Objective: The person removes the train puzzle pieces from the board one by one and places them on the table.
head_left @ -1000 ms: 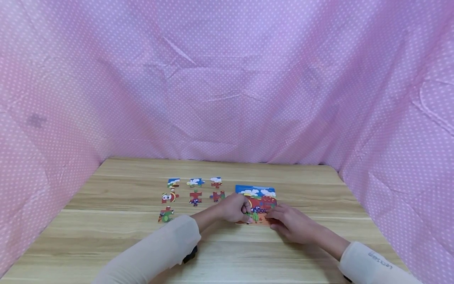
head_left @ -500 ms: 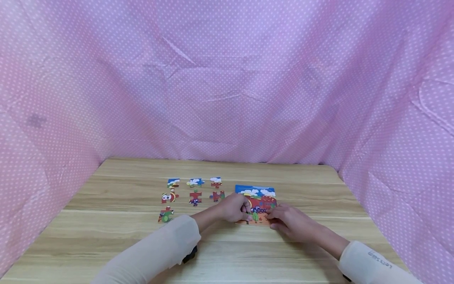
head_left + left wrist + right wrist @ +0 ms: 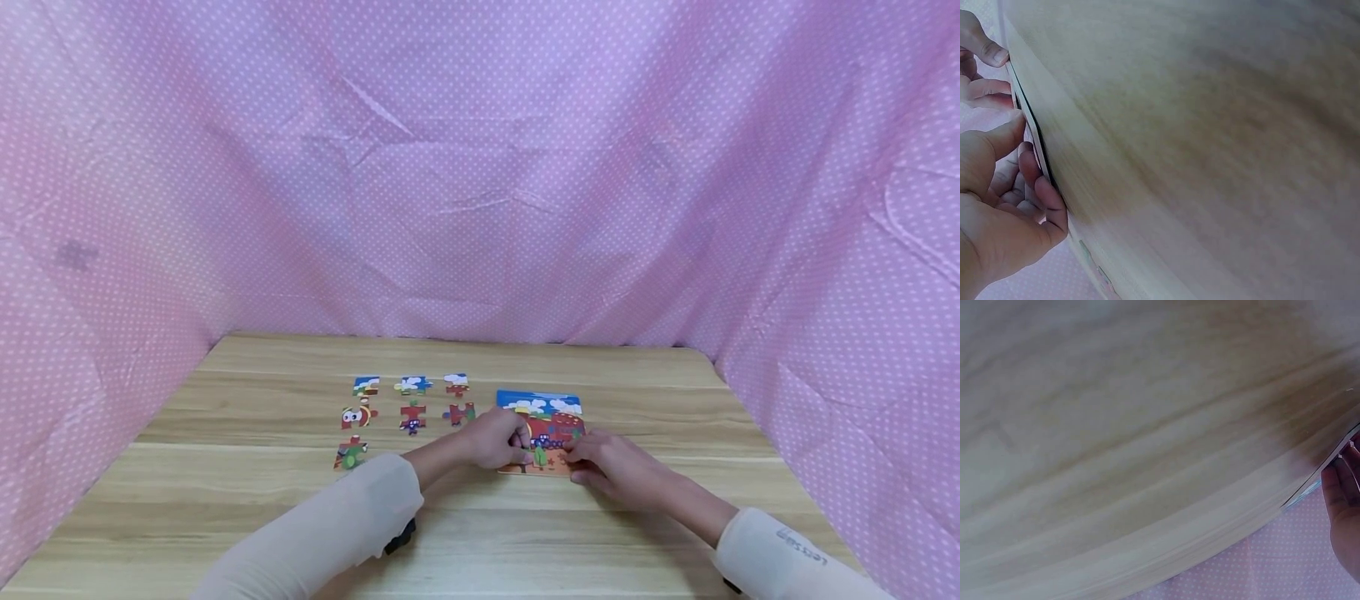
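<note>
A puzzle board (image 3: 551, 407) with a red train, clouds and a desert lies right of centre in the head view. My left hand (image 3: 497, 439) is at its lower left, fingers curled, thumb and fingers gripping the edge by a green cactus. My right hand (image 3: 622, 471) holds the lower right corner between thumb and bent fingers. In the left wrist view the board (image 3: 1036, 128) appears edge-on, both hands along it. The right wrist view catches only part of the right hand (image 3: 1344, 512) at the board's edge. The hands cover the board's near corners.
Several loose puzzle pieces, among them one with eyes (image 3: 356, 417) and a red one (image 3: 413, 417), lie in rows left of the board. They rest on a wood-grain table (image 3: 285, 367). A pink dotted curtain (image 3: 465, 208) surrounds its back and sides.
Both hands stay at the board with almost no movement. The loose pieces keep their arrangement.
</note>
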A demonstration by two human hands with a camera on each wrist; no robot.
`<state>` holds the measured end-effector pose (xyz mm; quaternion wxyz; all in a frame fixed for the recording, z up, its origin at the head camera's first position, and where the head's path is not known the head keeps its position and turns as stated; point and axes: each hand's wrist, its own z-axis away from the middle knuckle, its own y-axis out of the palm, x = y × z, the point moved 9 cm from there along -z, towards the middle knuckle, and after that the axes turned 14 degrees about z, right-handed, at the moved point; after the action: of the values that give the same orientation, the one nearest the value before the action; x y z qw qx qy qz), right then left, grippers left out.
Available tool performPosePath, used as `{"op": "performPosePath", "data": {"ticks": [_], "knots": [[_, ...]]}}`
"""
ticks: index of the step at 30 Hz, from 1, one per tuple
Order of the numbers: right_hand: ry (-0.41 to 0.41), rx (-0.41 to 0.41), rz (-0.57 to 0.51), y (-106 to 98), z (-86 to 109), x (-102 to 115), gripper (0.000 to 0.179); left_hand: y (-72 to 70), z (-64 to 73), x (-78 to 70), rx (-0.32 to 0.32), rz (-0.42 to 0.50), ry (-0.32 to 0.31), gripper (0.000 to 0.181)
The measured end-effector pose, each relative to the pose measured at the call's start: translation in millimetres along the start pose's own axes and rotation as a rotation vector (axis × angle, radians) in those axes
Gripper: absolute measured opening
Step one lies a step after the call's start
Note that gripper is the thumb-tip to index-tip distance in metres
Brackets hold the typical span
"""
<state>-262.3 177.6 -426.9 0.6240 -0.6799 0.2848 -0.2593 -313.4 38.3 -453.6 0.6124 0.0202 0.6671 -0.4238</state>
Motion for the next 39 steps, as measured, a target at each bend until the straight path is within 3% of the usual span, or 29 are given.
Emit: {"op": "performPosePath", "data": {"ticks": [16, 26, 34, 39], "knots": [[-0.013, 0.009, 0.000, 2, 0.0, -2, 0.018, -6.0, 3.3, -6.1, 0.030, 0.046, 0.044, 0.006], [-0.029, 0.003, 0.011, 0, -0.1, 1, 0.019, -22.7, 11.1, 8.2, 0.003, 0.071, 0.042, 0.009], [-0.029, 0.001, 0.011, 1, 0.1, 1, 0.019, -33.6, 20.3, 22.9, -0.002, 0.238, 0.005, 0.005], [-0.028, 0.003, 0.009, 1, -0.2, 1, 0.020, -40.3, 26.7, 26.6, 0.029, 0.282, 0.003, 0.003]]}}
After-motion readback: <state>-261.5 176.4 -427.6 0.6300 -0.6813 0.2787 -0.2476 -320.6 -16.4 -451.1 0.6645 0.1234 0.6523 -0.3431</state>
